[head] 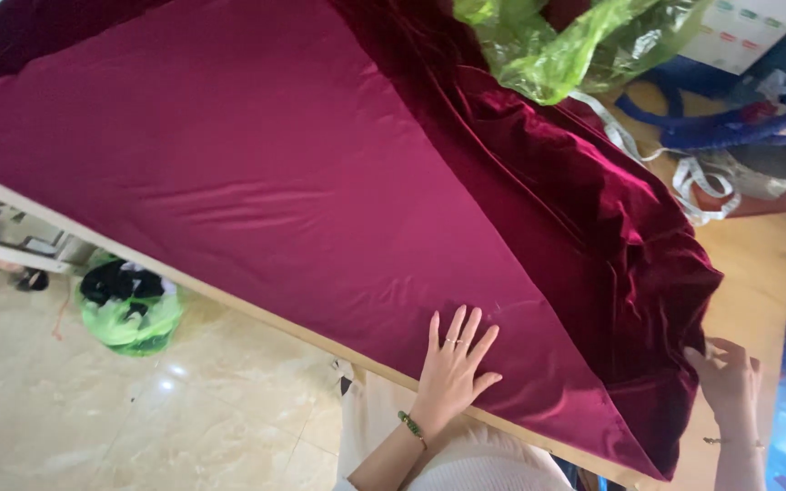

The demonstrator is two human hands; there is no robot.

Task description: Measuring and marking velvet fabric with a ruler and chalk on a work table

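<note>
Maroon velvet cloth [302, 173] spread wide over the wooden table [757, 273], smooth and flat across the left and middle, folded back on itself along the right into a darker, rumpled band running from far to near. Left hand [452, 368] laid flat on the smooth part close to the near table edge, fingers [457, 329] spread and straight, palm down, gripping nothing; ring on one finger, green bead bracelet [411, 425] at the wrist. Right hand [728, 373] at the near right corner of the folded band, fingers curled in a pinching grip on the bunched cloth edge, thin bracelet at the wrist. Crumpled green plastic bag [575, 41] lying at the far side, partly on the cloth. White measuring tape [698, 177] looped on the bare table to the right of the fold, just beside a blue strap [730, 127]. Pale tiled floor [93, 409] to the left below the table edge, with a green bag holding dark things [129, 305] resting on it. Cream-coloured clothing [466, 459] of the person visible at the near edge.
</note>
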